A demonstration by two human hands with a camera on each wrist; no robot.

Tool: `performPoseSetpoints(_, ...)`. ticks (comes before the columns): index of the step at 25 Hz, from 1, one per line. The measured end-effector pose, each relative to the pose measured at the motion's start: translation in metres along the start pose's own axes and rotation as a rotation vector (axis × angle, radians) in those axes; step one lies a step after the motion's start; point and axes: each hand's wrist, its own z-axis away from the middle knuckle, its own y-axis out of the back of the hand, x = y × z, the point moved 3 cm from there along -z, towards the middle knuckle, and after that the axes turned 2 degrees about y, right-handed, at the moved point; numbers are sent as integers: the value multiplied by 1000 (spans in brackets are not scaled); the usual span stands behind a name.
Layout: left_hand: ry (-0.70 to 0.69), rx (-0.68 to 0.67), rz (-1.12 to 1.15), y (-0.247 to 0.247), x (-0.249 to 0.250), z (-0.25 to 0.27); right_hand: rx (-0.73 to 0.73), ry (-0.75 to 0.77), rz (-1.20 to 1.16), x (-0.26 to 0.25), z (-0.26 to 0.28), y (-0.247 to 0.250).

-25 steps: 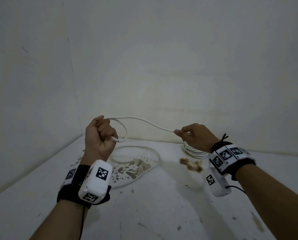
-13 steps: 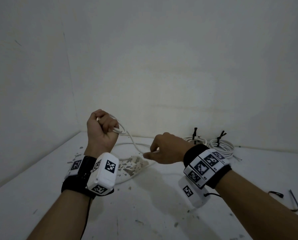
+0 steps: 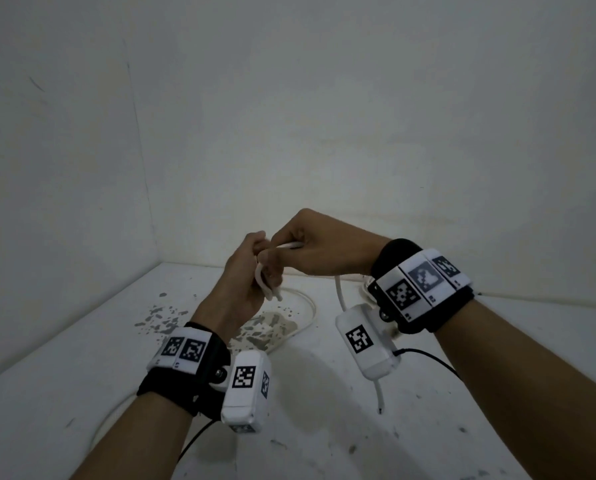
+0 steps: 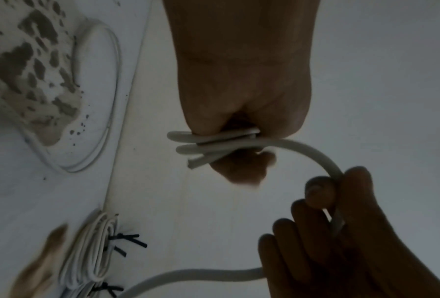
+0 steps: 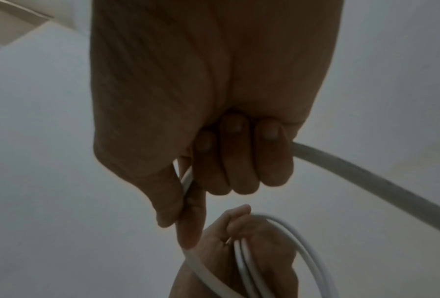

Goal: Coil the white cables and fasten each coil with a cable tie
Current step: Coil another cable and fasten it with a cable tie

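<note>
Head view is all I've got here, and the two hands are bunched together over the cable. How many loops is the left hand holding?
Observer: The left wrist view shows the left hand gripping about two loops of the white cable, its cut end sticking out beside them.
Operator: How is the right hand holding it?
Observer: The right wrist view shows the right hand pinching the cable between thumb and index finger, the other fingers curled round it.
Operator: Any finished coils?
Observer: Yes, the left wrist view shows tied coils with black cable ties lying by the wall.
</note>
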Motion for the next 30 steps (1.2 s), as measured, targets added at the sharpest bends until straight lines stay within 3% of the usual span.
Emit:
performPoseSetpoints(3,-34,8,-104,-9,-3,7,-82,-27,3,10,-2,-10)
performPoseSetpoints(7,39,-69,-20,-15,-1,12,109,-55,59,20,-1,-3)
performPoseSetpoints(11,108,-189,-72,-16,-3,14,262,-105,187,34,-3,10)
performPoseSetpoints(18,140,-203,-300,-21,-2,20,365,-165,335,46,2,34)
performPoseSetpoints(21,141,-148,-285,-22,-4,21,357,-195,296,53,4,37)
performPoseSetpoints(27,195,-185,-268,-16,-9,26,372,-263,227,71,12,29)
performPoseSetpoints(30,181,-192,-141,-11,-6,26,308,-281,-41,69,19,25)
